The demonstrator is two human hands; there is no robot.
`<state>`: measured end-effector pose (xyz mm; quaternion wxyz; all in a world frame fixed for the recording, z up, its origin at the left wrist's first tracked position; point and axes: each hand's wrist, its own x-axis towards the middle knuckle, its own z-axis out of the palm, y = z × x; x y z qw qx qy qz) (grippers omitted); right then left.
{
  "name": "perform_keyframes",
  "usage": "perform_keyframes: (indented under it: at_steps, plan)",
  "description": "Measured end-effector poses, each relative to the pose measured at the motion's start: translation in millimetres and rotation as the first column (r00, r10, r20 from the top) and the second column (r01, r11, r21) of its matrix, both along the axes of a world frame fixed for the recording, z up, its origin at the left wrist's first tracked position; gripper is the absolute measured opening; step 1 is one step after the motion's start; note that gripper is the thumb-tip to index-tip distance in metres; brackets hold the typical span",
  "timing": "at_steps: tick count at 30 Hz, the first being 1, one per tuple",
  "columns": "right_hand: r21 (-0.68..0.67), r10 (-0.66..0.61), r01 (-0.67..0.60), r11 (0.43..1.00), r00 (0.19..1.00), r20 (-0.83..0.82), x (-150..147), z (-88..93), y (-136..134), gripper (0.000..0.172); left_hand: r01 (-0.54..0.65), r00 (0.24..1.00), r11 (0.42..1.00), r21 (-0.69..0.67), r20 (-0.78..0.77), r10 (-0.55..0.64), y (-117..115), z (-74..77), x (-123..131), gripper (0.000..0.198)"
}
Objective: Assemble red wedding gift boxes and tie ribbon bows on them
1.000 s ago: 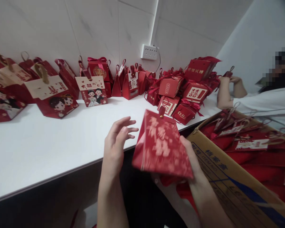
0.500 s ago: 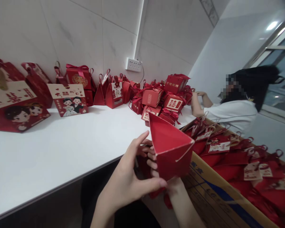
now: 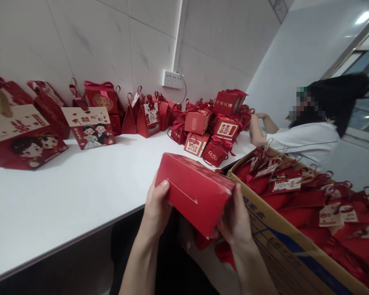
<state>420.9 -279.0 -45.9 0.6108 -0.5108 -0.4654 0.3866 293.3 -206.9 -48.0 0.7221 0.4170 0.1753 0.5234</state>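
Between my two hands a red gift box (image 3: 193, 192) is held tilted above my lap, its flat side with a thin slit line facing me. My left hand (image 3: 158, 207) grips its left end, the thumb pressed on the face near the slit. On the right end, my right hand (image 3: 238, 217) closes around the edge, with some fingers hidden behind the box. More red pieces (image 3: 226, 254) show below it, partly covered; what they are I cannot make out.
A white table (image 3: 104, 180) spans the left. On it stand red gift boxes with handles (image 3: 90, 129) and a pile of ribboned boxes (image 3: 197, 121). At right, a cardboard carton (image 3: 283, 250) is filled with similar boxes. A person (image 3: 304, 139) leans at the table's far end.
The box has turned from showing its open triangular hollow to showing a flat slit side. My left hand has gone from loosely spread to gripping its left end; my right hand now shows at the right end.
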Motion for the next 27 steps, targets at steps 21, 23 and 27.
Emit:
perform_keyframes:
  at_steps: [21,23,27]
  plan:
    - [0.007,-0.053,0.054,0.999,0.996,-0.076,3.4,18.6,7.5,0.074,-0.093,0.992,0.994,0.053,-0.083,0.097,-6.2,0.6,8.6,0.038]
    - [-0.054,0.009,-0.015,0.998,0.994,-0.11,7.1,20.7,6.2,0.078,-0.108,0.986,0.988,0.11,-0.114,0.12,-6.4,-0.9,7.3,0.037]
    - [-0.205,0.151,-0.22,0.954,0.939,-0.309,17.8,15.4,4.5,0.086,-0.101,0.985,0.977,0.189,-0.118,0.124,-6.7,0.2,5.9,0.035]
